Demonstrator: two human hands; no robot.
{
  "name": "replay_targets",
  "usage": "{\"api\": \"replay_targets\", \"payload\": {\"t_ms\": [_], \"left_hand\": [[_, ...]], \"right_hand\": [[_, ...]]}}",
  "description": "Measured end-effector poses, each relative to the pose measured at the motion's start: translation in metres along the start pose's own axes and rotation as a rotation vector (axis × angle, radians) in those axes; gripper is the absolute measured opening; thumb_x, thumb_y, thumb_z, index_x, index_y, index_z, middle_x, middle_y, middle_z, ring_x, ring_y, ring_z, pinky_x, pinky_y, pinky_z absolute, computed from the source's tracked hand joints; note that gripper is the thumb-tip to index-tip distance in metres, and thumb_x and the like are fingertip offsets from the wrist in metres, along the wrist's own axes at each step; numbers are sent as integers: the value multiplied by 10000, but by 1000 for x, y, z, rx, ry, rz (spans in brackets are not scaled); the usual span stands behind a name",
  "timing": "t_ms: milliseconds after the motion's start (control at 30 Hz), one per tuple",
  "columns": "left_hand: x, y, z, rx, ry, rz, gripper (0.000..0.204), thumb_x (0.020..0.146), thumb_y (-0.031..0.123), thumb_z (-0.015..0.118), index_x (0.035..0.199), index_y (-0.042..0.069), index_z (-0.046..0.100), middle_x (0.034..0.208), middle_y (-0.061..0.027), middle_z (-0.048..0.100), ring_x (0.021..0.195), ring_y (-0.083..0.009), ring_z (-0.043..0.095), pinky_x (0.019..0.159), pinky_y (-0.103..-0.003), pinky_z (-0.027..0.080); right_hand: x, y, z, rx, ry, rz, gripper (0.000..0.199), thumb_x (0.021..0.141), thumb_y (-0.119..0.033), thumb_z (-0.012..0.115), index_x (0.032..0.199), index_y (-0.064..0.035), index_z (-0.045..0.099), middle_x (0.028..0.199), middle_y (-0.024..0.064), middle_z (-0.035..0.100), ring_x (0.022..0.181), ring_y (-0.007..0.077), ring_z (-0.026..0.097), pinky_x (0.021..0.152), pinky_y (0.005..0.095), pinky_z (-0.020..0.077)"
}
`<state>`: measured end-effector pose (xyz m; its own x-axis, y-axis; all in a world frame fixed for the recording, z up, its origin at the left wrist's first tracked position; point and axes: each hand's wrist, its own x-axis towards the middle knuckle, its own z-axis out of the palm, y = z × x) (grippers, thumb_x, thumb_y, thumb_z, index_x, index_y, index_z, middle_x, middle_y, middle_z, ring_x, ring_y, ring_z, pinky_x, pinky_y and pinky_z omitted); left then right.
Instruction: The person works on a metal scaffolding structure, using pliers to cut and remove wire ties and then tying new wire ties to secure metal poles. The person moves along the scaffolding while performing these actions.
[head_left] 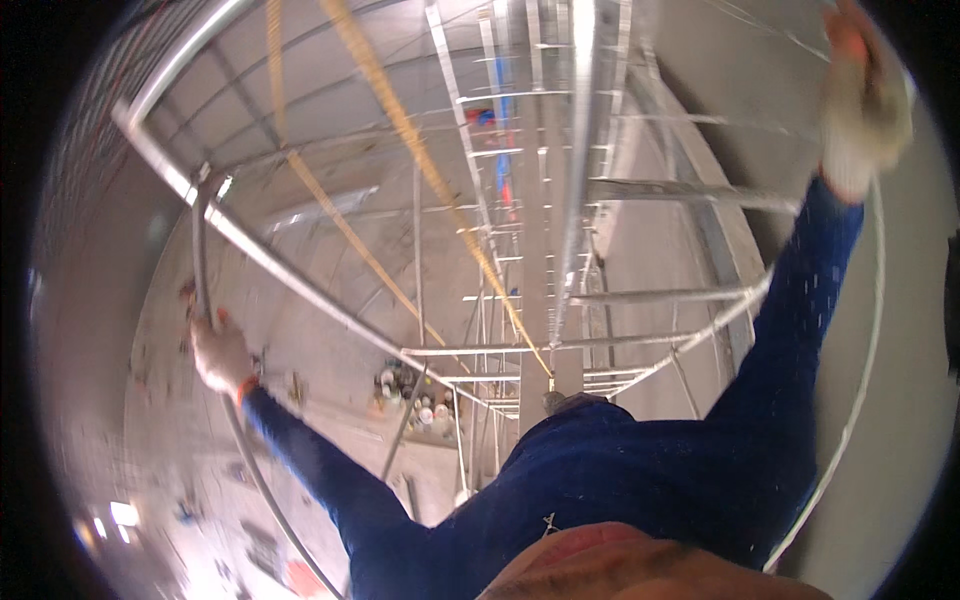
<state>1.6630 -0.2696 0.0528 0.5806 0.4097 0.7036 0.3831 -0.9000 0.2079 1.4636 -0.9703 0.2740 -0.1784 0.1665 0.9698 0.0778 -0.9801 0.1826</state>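
Note:
Far out on the left, my left hand [220, 352] in a white glove closes round a long grey tube [203, 265]. The tube rises to a metal frame rail [290, 275] above it and runs down toward the lower edge, curving in this view. High at the right, my right hand [868, 115], gloved too, is raised beside the wall. It is smeared by motion, so its grip is unclear. A thin pale cord [872, 330] runs down the wall from just below that hand; whether the hand touches it I cannot tell.
Metal scaffold rails and crossbars [690, 296] surround me. A yellow rope [400, 115] slants to a fitting [551, 382] near my chest, and a second yellow rope [340, 222] crosses left of it. Far below lie the floor and a cluster of buckets [428, 410].

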Motion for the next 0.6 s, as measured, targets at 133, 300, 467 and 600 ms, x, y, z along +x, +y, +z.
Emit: {"api": "replay_targets", "payload": {"t_ms": [133,300,467,600], "left_hand": [[3,39,-14,-3,-106,-72,559,958,634,531,1150,134,691,1101,-185,735,1000,-401,719,836,-514,583],[12,21,8,-44,-46,-34,545,1000,649,463,981,130,627,879,-171,727,857,-426,708,693,-540,542],[14,18,9,-3,-66,-77,478,1029,578,444,1010,143,642,889,-163,735,867,-419,711,710,-542,546],[14,31,-1,8,-79,-120,393,1023,503,495,1025,145,657,933,-151,744,912,-402,716,751,-534,555]], "right_hand": [[-87,-74,17,370,-203,2,299,1046,-211,547,1111,15,732,1013,141,763,858,228,719,717,316,562],[-174,-228,103,1015,-507,143,302,886,-42,656,1183,-83,696,898,47,713,830,271,661,808,403,530],[-190,-362,204,1526,-535,498,280,955,-200,705,1196,-58,698,990,90,756,858,226,727,779,351,577],[-172,-433,333,1418,-425,793,258,950,-270,716,1103,-63,718,921,110,757,816,215,740,742,375,583]]}}
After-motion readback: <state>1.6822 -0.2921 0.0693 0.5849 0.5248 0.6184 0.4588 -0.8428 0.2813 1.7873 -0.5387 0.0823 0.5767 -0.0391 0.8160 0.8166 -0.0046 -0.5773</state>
